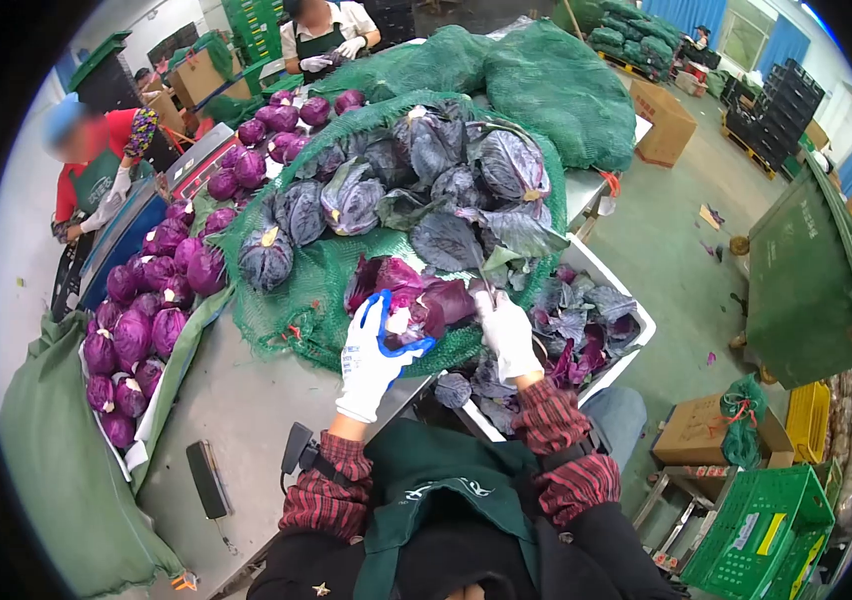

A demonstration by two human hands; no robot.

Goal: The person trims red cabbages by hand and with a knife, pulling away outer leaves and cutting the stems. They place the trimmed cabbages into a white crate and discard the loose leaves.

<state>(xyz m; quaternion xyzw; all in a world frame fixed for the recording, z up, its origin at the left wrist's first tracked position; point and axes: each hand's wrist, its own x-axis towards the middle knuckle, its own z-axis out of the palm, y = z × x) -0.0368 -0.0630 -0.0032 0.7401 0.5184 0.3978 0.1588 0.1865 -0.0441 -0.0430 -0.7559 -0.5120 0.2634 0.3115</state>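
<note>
My left hand [376, 355], in a white glove with blue on the palm side, has its thumb and fingers spread against the near left side of a purple cabbage [408, 300] with loosened leaves. To the right, my right hand [504, 335], in a white glove, is closed on a thin tool, probably a knife, at the cabbage's right edge; the blade is barely visible. Dark, leafy cabbages [351, 200] lie just beyond on a green mesh sack [321, 285]. Peeled purple cabbages [136, 340] are piled at the left.
A white bin [636, 325] of stripped leaves stands right of my right hand. A dark, flat object [208, 480] lies on the metal table [276, 420]. Two people in aprons stand at the far side, one at left [96, 180], one at top [326, 40]. Full mesh sacks [561, 95] lie beyond.
</note>
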